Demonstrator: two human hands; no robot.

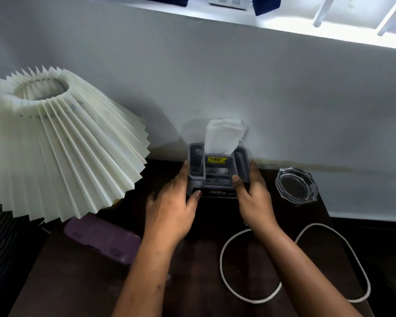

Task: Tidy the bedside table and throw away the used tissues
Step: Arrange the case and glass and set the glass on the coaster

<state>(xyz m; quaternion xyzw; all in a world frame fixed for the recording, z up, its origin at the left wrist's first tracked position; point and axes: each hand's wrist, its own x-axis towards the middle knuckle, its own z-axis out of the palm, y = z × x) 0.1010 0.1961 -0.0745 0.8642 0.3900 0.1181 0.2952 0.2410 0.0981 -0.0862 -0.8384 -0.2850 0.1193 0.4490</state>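
Observation:
A grey tissue holder (217, 170) with a yellow price sticker stands at the back of the dark bedside table (192, 282), against the wall. A white tissue (224, 136) sticks up out of its top. My left hand (172, 209) grips the holder's left side, thumb on its front. My right hand (254, 197) grips the right side, thumb on the front edge. No loose crumpled tissues are visible on the table.
A pleated white lampshade (62, 143) fills the left side, tilted. A purple case (103, 241) lies under its front edge. A clear glass ashtray (296, 185) sits to the right of the holder. A white cable (295, 264) loops across the table's right front.

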